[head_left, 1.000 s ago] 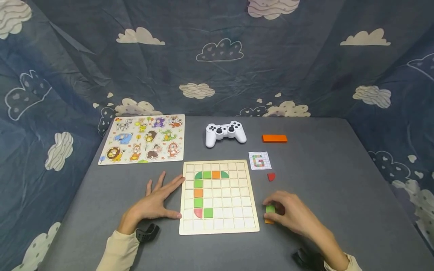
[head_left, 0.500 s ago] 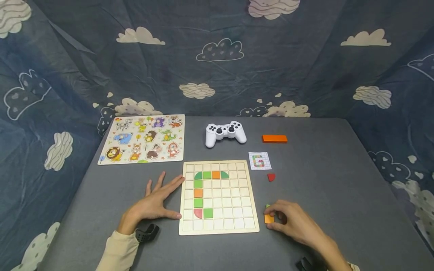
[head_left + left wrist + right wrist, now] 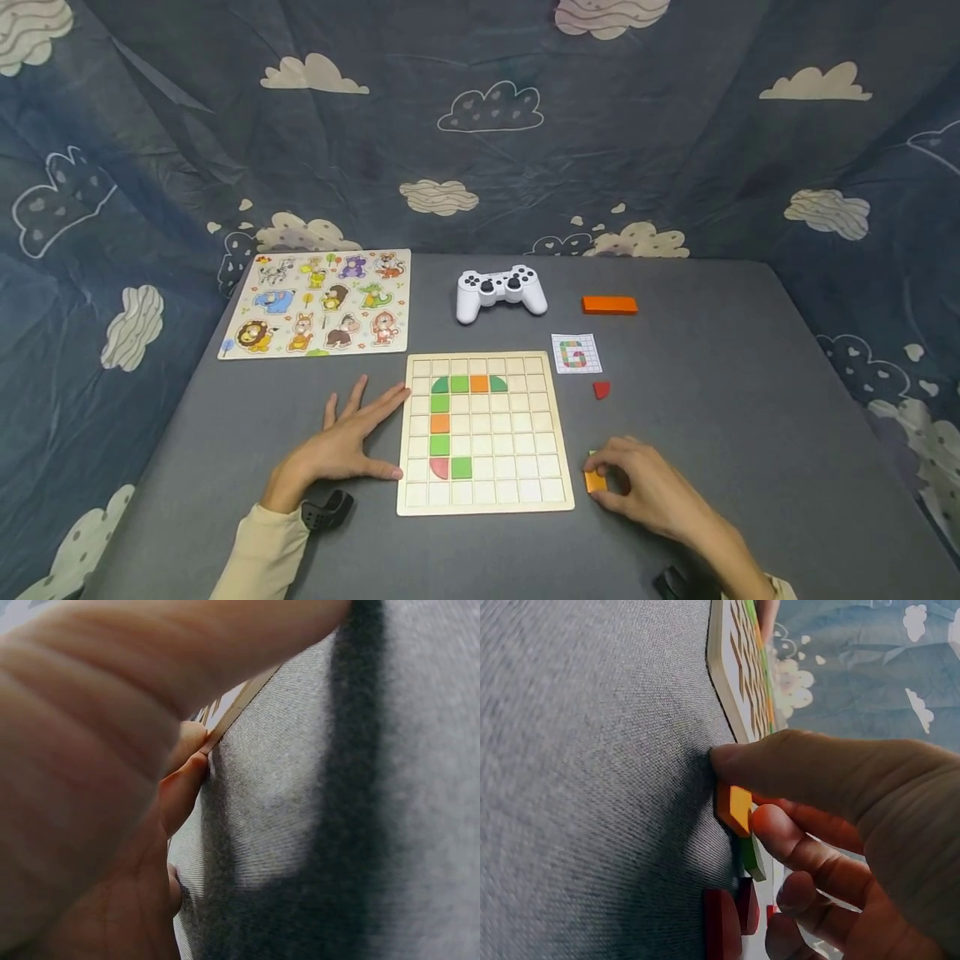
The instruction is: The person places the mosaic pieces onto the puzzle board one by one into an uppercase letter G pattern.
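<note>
A person's left hand [image 3: 341,447], spread wide, rests against the left edge of a gridded board [image 3: 504,446]; well apart, off its right edge, the right hand [image 3: 651,485] pinches an orange tile [image 3: 595,482] beside a green tile [image 3: 754,859]. A red piece [image 3: 602,390] and pattern card [image 3: 576,354] lie near the board's far right corner. A white controller [image 3: 501,292] sits near the table's [image 3: 750,400] far edge, an animal puzzle [image 3: 318,305] by its far left corner.

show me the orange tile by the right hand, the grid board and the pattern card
Orange tile [image 3: 740,809]: right wrist view, top face.
Grid board [image 3: 481,423]: head view, bare cell near its middle.
Pattern card [image 3: 576,354]: head view, middle of the printed face.
</note>
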### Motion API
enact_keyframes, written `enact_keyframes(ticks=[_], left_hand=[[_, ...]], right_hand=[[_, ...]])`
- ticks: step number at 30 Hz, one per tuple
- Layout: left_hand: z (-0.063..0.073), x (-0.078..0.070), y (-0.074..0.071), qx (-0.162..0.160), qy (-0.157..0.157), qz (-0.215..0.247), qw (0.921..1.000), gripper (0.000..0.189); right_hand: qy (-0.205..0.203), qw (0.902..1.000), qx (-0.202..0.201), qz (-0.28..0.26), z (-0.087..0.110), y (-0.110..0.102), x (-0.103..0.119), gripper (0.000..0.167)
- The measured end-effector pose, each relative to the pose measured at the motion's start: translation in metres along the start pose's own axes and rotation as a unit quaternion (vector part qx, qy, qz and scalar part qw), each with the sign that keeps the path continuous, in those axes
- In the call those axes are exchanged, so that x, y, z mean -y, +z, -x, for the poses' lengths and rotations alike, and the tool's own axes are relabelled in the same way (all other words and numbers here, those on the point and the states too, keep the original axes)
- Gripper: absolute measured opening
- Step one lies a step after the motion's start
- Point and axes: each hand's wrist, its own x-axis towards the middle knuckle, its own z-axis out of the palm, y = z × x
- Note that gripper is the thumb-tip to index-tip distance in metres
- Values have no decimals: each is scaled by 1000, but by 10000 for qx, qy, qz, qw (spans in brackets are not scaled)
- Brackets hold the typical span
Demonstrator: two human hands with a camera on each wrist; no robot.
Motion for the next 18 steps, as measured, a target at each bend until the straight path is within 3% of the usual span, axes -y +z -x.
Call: enact_keyframes(ticks=[8,18], left_hand=[[-1,0,0,0,-20,-29,10000,114],[-1,1,0,48,-45,-5,10000,114]], right_hand=[[64,9995,-183,251,-11,1,10,27],[-505,9979,-408,47,-26,6,18,26]])
